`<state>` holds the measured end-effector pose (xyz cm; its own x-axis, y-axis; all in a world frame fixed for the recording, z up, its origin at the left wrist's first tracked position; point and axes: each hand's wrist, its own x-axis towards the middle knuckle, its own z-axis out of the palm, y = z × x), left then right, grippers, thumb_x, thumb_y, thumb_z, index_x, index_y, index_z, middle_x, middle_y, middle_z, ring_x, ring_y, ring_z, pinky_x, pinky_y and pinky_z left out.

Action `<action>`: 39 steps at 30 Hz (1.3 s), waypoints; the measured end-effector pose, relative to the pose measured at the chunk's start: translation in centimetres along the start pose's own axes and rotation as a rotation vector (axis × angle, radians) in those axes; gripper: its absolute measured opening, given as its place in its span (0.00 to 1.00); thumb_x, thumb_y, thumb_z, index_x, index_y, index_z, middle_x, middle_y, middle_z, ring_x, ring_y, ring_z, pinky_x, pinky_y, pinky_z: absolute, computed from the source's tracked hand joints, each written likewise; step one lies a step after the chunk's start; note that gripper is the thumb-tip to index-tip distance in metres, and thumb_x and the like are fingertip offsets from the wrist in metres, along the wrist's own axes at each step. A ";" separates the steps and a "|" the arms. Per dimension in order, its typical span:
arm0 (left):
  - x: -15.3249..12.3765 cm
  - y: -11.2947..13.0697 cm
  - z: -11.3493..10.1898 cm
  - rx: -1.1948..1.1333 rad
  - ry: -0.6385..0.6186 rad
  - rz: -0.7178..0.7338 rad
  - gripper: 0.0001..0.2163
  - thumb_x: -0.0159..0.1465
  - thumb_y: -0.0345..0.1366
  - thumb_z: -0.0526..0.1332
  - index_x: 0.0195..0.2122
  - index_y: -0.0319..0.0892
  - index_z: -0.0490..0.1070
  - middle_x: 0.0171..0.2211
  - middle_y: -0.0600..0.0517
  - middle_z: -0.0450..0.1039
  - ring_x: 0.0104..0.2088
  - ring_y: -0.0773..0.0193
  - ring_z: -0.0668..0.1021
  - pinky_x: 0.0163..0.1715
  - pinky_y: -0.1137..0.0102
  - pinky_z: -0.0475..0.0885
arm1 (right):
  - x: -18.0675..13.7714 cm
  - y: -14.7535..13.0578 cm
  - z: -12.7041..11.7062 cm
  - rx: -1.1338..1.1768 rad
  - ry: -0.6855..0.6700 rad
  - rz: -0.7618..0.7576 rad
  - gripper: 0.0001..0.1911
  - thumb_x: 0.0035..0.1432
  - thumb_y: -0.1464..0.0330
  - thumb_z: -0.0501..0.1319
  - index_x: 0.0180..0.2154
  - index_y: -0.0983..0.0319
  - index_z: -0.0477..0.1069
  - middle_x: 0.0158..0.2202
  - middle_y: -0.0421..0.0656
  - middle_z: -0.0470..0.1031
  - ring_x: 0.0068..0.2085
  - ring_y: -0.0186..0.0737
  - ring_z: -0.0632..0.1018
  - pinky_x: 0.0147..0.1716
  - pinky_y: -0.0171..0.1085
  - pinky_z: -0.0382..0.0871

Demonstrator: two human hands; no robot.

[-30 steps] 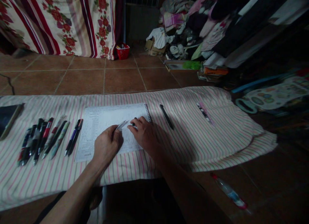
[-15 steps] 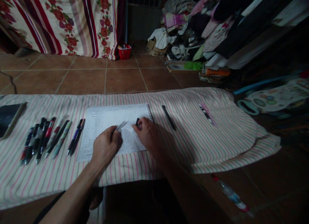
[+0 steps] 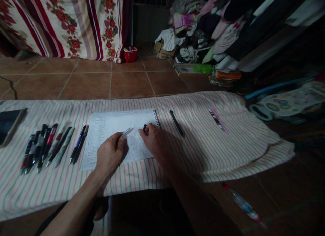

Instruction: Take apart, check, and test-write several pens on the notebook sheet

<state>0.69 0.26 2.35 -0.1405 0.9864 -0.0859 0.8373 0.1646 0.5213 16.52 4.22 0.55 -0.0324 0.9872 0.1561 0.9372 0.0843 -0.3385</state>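
Two hands, each with a small thing to hold

Left of the middle of the frame, the left hand has its fingers curled and its thumb pressed on a thin pen. The shiny pointed end pokes out toward the upper right, likely so the fingers don't cover it. Near the middle of the frame, the right hand pinches a small black piece between thumb and fingers. Its top peeps out, but the rest is hidden, so I cannot tell what it is. A pinch suits such a little thing. The hands are near each other but apart.

Both hands are over a white notebook with curly wire on its right edge. It lies flat, maybe because small things show up well on a pale page. Just right of it, a black stick like a pen lies alone on the striped cloth, easy to reach. Farther right is a pink and black thing, too blurry to name.

At the left of the frame, a bunch of pens lies side by side, perhaps to stay tidy. Two more pens lie between the bunch and the notebook, maybe so they don't get mixed up.
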 end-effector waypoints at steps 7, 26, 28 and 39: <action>0.0 0.0 0.0 0.006 -0.004 -0.002 0.19 0.64 0.40 0.47 0.50 0.39 0.71 0.43 0.43 0.78 0.44 0.50 0.78 0.40 0.63 0.69 | 0.0 -0.1 -0.2 -0.032 -0.045 0.014 0.11 0.59 0.61 0.56 0.34 0.64 0.68 0.31 0.48 0.77 0.34 0.43 0.78 0.31 0.37 0.62; 0.3 -0.6 0.2 -0.104 0.021 -0.020 0.20 0.63 0.43 0.48 0.47 0.40 0.72 0.37 0.45 0.79 0.39 0.53 0.79 0.38 0.65 0.70 | 0.0 -0.3 -0.3 0.789 -0.027 0.018 0.05 0.53 0.65 0.59 0.28 0.60 0.67 0.24 0.38 0.74 0.27 0.34 0.76 0.28 0.33 0.69; 0.3 -0.7 0.3 -0.111 0.025 -0.022 0.20 0.63 0.43 0.48 0.47 0.39 0.72 0.37 0.45 0.79 0.39 0.53 0.79 0.38 0.64 0.70 | 0.1 -0.4 -0.3 0.925 -0.057 0.052 0.07 0.52 0.64 0.60 0.29 0.60 0.67 0.23 0.37 0.72 0.25 0.33 0.75 0.25 0.32 0.68; 0.3 -1.0 0.4 -0.120 0.033 -0.030 0.20 0.63 0.43 0.48 0.47 0.39 0.72 0.38 0.44 0.79 0.40 0.52 0.78 0.40 0.63 0.70 | 0.3 -0.6 -2.4 1.494 -0.233 0.302 0.16 0.49 0.66 0.59 0.42 0.57 0.64 0.22 0.34 0.75 0.20 0.30 0.73 0.19 0.28 0.64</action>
<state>0.06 0.40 1.48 -0.1832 0.9801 -0.0761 0.7634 0.1906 0.6171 16.76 4.13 3.02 -0.0969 0.9785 -0.1822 -0.2673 -0.2019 -0.9422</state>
